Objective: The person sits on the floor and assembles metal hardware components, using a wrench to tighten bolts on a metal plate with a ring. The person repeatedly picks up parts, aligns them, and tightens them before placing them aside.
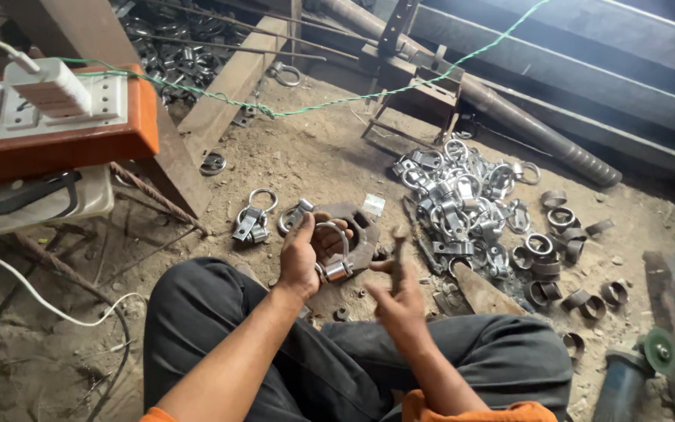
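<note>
On the dirt floor (306,156) of a metal workshop, a person sits cross-legged with both hands raised over the lap. The left hand (302,254) is closed around a shiny clamp (335,254), a curved steel loop with a small block at its lower end, held up just in front of a flat hexagonal plate (361,227) lying on the ground. The right hand (396,293) is blurred; it seems curled round a thin dark tool (398,246) that stands up from the fist, but what the tool is cannot be told.

As a judgement of progress: a few clamps (253,219) lie apart to the left of the plate, while a large heap (462,203) of similar pieces sits to the right, with loose dark rings (556,250) scattered beyond it. Whether the heap is finished or waiting cannot be told, but the one in hand looks mid-way through being worked. A grinder (634,367) rests at the lower right, untouched.
</note>
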